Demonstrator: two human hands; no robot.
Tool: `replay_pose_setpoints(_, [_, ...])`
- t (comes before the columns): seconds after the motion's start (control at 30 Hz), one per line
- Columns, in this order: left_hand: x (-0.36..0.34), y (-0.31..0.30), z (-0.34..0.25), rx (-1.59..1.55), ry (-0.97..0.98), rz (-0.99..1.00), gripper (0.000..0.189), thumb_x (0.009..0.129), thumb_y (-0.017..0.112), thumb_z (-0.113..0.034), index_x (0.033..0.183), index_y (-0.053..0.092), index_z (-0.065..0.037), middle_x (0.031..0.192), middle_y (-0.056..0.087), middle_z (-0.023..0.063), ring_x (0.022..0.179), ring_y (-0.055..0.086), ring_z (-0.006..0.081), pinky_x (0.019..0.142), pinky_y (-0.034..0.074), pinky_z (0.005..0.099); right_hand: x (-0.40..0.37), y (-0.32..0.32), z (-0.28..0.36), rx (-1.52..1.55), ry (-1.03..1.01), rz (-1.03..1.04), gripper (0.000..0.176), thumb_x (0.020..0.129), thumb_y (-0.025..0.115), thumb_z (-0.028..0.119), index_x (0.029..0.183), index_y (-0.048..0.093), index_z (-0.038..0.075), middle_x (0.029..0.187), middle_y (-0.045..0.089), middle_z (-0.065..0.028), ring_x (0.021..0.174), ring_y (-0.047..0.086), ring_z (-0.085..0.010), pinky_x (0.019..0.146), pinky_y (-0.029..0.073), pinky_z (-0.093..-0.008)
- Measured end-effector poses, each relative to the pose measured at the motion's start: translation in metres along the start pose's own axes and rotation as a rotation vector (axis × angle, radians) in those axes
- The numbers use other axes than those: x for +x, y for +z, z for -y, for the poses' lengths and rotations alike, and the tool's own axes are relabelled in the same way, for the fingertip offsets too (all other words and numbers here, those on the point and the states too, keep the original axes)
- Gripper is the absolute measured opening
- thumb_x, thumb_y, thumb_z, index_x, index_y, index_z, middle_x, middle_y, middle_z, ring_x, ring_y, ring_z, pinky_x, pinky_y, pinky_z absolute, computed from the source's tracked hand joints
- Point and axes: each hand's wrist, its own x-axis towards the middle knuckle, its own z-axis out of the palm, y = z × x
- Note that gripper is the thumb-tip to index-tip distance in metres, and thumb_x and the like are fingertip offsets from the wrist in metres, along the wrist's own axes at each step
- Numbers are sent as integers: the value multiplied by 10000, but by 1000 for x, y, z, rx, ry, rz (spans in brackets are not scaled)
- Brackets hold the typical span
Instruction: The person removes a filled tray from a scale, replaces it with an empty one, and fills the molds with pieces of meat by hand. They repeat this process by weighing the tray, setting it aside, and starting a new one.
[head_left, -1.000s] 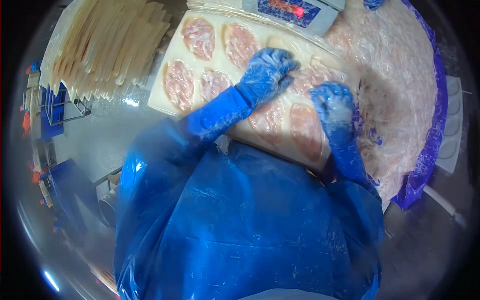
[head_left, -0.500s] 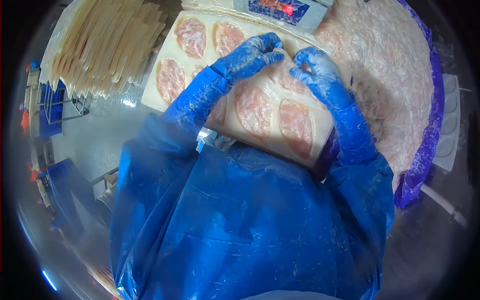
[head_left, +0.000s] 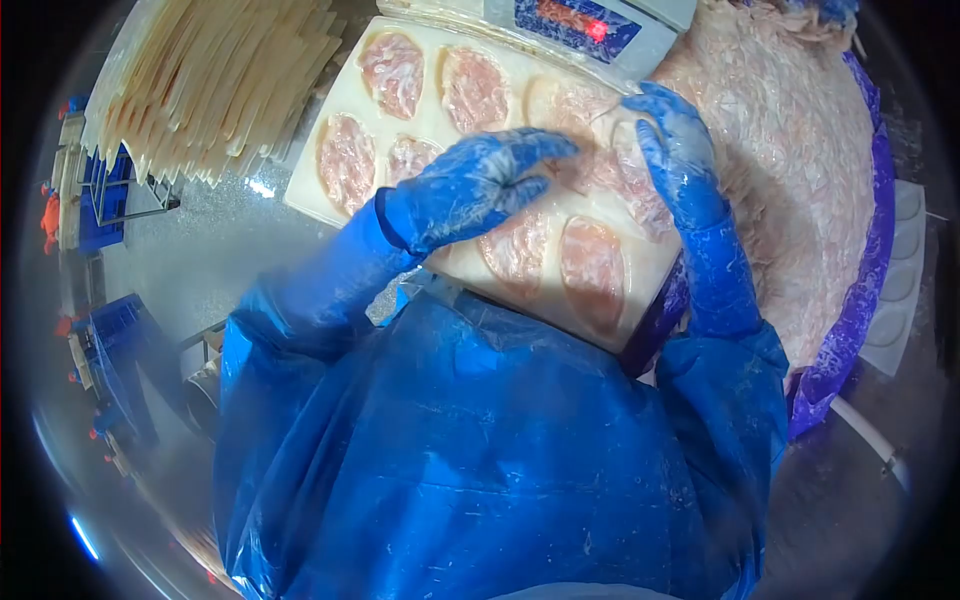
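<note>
My left hand (head_left: 488, 182), in a wet blue glove, hovers over the middle of a white mould tray (head_left: 432, 52), fingers stretched out and thumb apart. On the tray's right side my right hand (head_left: 676, 150) has its fingers spread, the tips right at a loose piece of pale pink raw meat (head_left: 636, 185). More meat (head_left: 570, 108) lies across the upper right hollow, between the two hands. Other rounded, pointed hollows hold flattened raw meat portions, such as one at the upper left (head_left: 392, 75) and one at the lower right (head_left: 592, 268). My left hand covers part of the middle portions.
A large heap of raw meat (head_left: 800, 180) on purple sheeting (head_left: 868, 240) fills the right side. Behind the tray stands a scale (head_left: 655, 25) with a lit red display. Many thin off-white trays (head_left: 215, 80) stack at the upper left. Another moulded tray (head_left: 900, 280) lies far right.
My left hand has drawn down and left from a pinch, its fingers now stretched out. My right hand has shifted slightly right and spread its fingers. Meat between them now lies more exposed.
</note>
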Motion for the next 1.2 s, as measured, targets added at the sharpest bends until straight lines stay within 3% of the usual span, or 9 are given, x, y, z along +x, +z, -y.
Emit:
replay_pose_setpoints(0.2, [20, 27, 65, 556, -35, -130, 361, 865, 557, -48, 1205, 664, -106, 1277, 615, 95, 1187, 556, 303, 1050, 429, 429, -9, 38, 40, 590, 234, 61, 279, 845, 531, 47, 1084, 671, 79, 1078, 651, -118, 1043, 602, -270, 962, 456, -404])
replay_pose_setpoints(0.33, [12, 9, 71, 806, -71, -26, 389, 859, 562, -90, 1204, 673, -231, 1309, 607, 14, 1251, 517, 248, 1158, 282, 429, -22, 16, 60, -209, -82, 417, 195, 795, 568, 137, 965, 649, 187, 942, 619, -48, 960, 584, -215, 835, 465, -375])
replay_pose_setpoints(0.47, [7, -2, 91, 844, 50, -9, 396, 852, 562, -86, 1204, 669, -234, 1333, 600, -18, 1299, 486, 252, 1184, 239, 425, 13, 23, 53, -33, -72, 11, 224, 776, 555, 100, 971, 657, 141, 883, 622, -53, 919, 594, -252, 817, 472, -382])
replay_pose_setpoints(0.63, [14, -19, 86, 1075, 25, -178, 403, 846, 552, -82, 1195, 668, -245, 1421, 524, -49, 1353, 429, 241, 1199, 213, 426, 8, 37, 29, -354, -168, 346, 178, 778, 577, 95, 931, 666, 114, 871, 627, -74, 860, 595, -292, 774, 495, -399])
replay_pose_setpoints(0.67, [13, -16, 78, 1145, -46, -188, 349, 854, 553, -109, 1162, 673, -220, 1413, 516, -11, 1327, 443, 233, 1158, 289, 409, -2, 40, 23, 0, -5, 311, 160, 791, 571, 116, 922, 663, 119, 859, 623, -73, 835, 590, -286, 758, 493, -394])
replay_pose_setpoints(0.8, [17, 29, 70, 784, -163, -119, 307, 795, 582, -64, 1087, 660, -113, 1204, 623, 104, 1136, 561, 310, 972, 463, 393, 1, 33, 39, 75, -44, 100, 128, 828, 553, 199, 900, 641, 141, 869, 603, -66, 825, 569, -268, 751, 473, -400])
replay_pose_setpoints(0.97, [22, 3, 93, 600, 69, -151, 341, 798, 563, 11, 1100, 670, -107, 1189, 645, 103, 1138, 573, 337, 996, 466, 420, -2, -1, 67, -108, 64, 524, 207, 816, 568, 187, 1004, 649, 153, 991, 591, -51, 978, 547, -263, 854, 457, -389])
replay_pose_setpoints(1.1, [24, 3, 102, 528, 128, -146, 273, 795, 587, -33, 1034, 683, -123, 1175, 655, 70, 1143, 583, 294, 1082, 402, 437, -3, 43, 62, -136, -201, 80, 206, 854, 555, 172, 1023, 659, 120, 1063, 645, -64, 1003, 590, -247, 848, 471, -389])
replay_pose_setpoints(1.2, [24, -5, 110, 475, 113, -114, 202, 844, 601, -104, 1028, 682, -124, 1198, 653, 50, 1174, 579, 264, 1141, 322, 463, -10, 19, 70, -154, -93, 353, 195, 859, 539, 149, 967, 697, 111, 941, 677, -82, 959, 619, -239, 866, 478, -384])
